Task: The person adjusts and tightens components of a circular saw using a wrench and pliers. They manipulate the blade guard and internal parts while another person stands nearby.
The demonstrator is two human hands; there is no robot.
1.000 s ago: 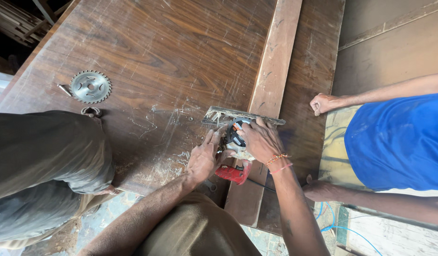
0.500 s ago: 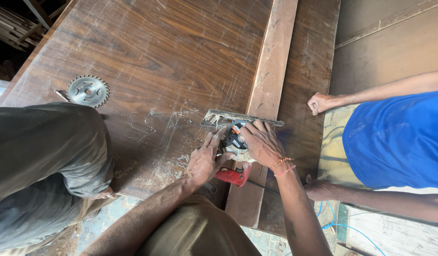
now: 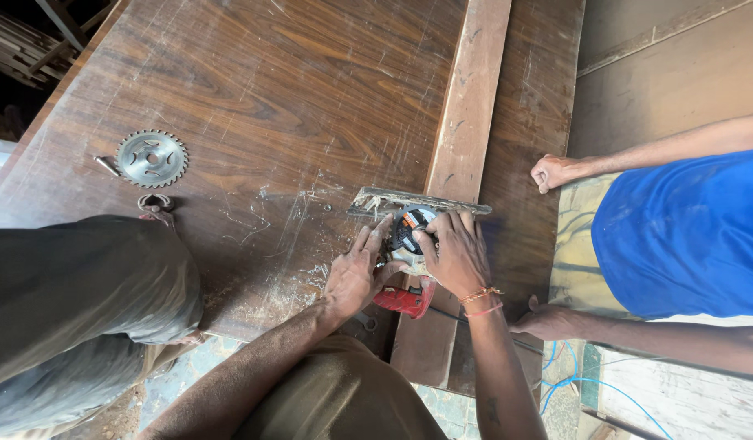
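Note:
A red circular saw (image 3: 405,300) lies on its side on the dark wooden tabletop (image 3: 295,98), its metal base plate (image 3: 417,201) standing up at the far side. My left hand (image 3: 356,273) rests on the saw's left flank, fingers spread toward the round blade hub (image 3: 409,228). My right hand (image 3: 456,253) covers the saw's right side, fingertips on the hub. The saw sits against a long wooden plank (image 3: 466,122) that runs away from me.
A loose toothed saw blade (image 3: 151,158) lies at the table's left with a small metal bit (image 3: 107,166) and a ring-shaped part (image 3: 155,204). A person in grey (image 3: 75,301) leans in from the left. A person in blue (image 3: 686,236) stands right, hands at the table edge.
My hands stay on the saw. The view has shifted slightly; the fingers of both hands have closed in a little on the blade hub.

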